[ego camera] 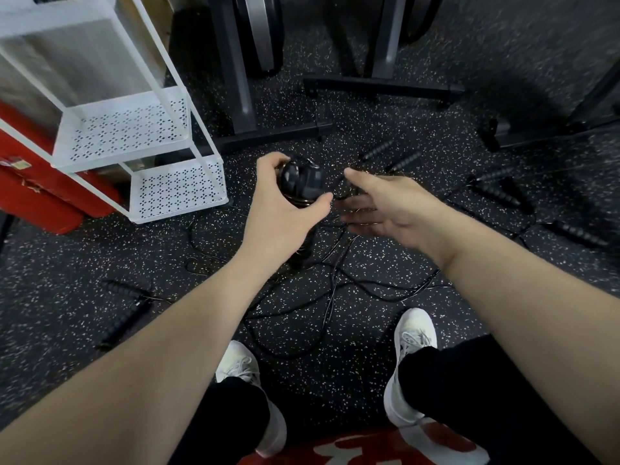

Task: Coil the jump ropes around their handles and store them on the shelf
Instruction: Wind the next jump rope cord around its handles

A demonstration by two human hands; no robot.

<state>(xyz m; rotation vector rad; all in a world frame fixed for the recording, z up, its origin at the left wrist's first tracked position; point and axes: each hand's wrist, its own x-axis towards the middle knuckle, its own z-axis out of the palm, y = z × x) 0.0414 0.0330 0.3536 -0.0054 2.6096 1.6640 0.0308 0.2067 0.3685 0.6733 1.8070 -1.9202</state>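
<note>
Jump rope bundle (299,182) gripped upright in left hand (281,209) so wraps stay tight; right hand (385,209) open, feeding cord; shelf (174,193) beside for storing.

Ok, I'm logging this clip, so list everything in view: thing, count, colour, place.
coiled rope bundle: one, black, in the left hand
loose jump ropes: several, black, tangled on the floor, handles scattered
shelf: one, white, perforated trays, far left
red case: one, behind the shelf
equipment frames: dark, at the back
floor: black, speckled
shoes: two, white
left hand: grips the bundle
right hand: fingers straight, beside the bundle
</note>
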